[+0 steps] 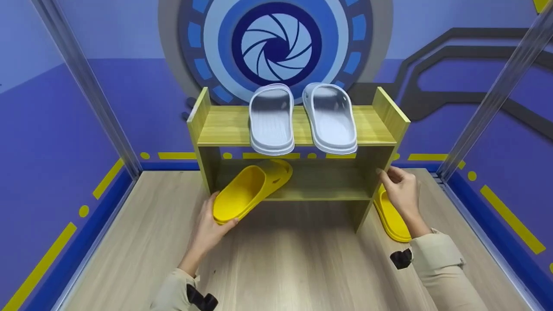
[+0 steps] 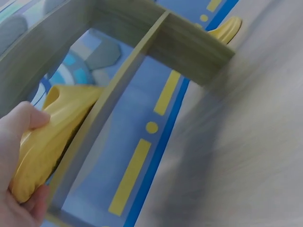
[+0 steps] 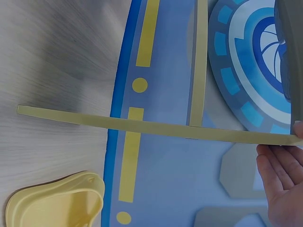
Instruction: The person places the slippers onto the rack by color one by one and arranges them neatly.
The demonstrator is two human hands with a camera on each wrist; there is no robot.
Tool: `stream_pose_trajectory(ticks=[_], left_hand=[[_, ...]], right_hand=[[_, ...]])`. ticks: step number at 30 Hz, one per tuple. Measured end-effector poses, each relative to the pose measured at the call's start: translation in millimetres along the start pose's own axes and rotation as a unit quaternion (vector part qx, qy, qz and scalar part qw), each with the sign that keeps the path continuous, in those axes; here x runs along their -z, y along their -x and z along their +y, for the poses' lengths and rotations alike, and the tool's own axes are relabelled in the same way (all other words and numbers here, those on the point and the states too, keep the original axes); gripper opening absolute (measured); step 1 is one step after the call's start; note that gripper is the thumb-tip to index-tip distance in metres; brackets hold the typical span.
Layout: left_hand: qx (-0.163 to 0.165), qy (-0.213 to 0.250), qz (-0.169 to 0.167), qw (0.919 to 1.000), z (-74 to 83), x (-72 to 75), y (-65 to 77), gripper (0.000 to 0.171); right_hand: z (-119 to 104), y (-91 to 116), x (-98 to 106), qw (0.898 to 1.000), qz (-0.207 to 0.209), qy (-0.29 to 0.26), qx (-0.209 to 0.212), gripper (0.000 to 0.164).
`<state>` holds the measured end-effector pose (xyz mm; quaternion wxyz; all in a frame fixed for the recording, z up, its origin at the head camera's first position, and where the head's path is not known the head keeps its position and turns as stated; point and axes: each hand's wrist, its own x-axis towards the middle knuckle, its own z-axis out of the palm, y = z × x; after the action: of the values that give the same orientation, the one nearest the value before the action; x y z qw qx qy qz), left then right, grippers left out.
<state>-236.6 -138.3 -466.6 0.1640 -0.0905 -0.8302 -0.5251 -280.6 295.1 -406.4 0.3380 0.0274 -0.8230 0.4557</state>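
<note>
My left hand holds a yellow clog by its heel end, thumb on one side and fingers on the other. The clog slants, its toe over the lower shelf of a small wooden shoe rack. In the left wrist view the clog lies along the shelf board. At the rack's right side panel, my right hand pinches the front edge; its fingers lie against the outer face. A second yellow clog lies on the floor under that hand, partly hidden by it.
Two pale grey clogs, the left one and the right one, stand side by side on the top shelf, heels at the front edge. Blue printed walls enclose the wooden floor on the left, back and right.
</note>
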Motion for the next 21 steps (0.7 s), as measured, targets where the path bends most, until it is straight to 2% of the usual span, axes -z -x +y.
stream_pose_trajectory(ticks=[6, 9, 12, 15, 21], left_hand=[[0.008, -0.026, 0.078, 0.9966, 5.2, -25.8, 6.9, 0.084], [0.025, -0.032, 0.095, 0.9946, 11.4, -36.9, 9.5, 0.089], [0.037, -0.021, 0.086, 0.9953, 18.3, -44.7, 12.4, 0.095], [0.041, -0.009, 0.061, 0.9972, 23.0, -49.3, 16.3, 0.095], [-0.007, 0.022, 0.036, 0.9991, 23.4, -55.8, 20.1, 0.087]], right_hand=[[-1, 0, 0, 1.000, -0.003, 0.000, -0.001, 0.026], [-1, 0, 1, 1.000, -0.002, 0.001, -0.001, 0.025], [-2, 1, 1, 1.000, -0.005, 0.004, -0.004, 0.026], [-2, 1, 1, 1.000, -0.010, 0.007, -0.007, 0.027], [-3, 1, 2, 1.000, -0.009, 0.007, -0.011, 0.027]])
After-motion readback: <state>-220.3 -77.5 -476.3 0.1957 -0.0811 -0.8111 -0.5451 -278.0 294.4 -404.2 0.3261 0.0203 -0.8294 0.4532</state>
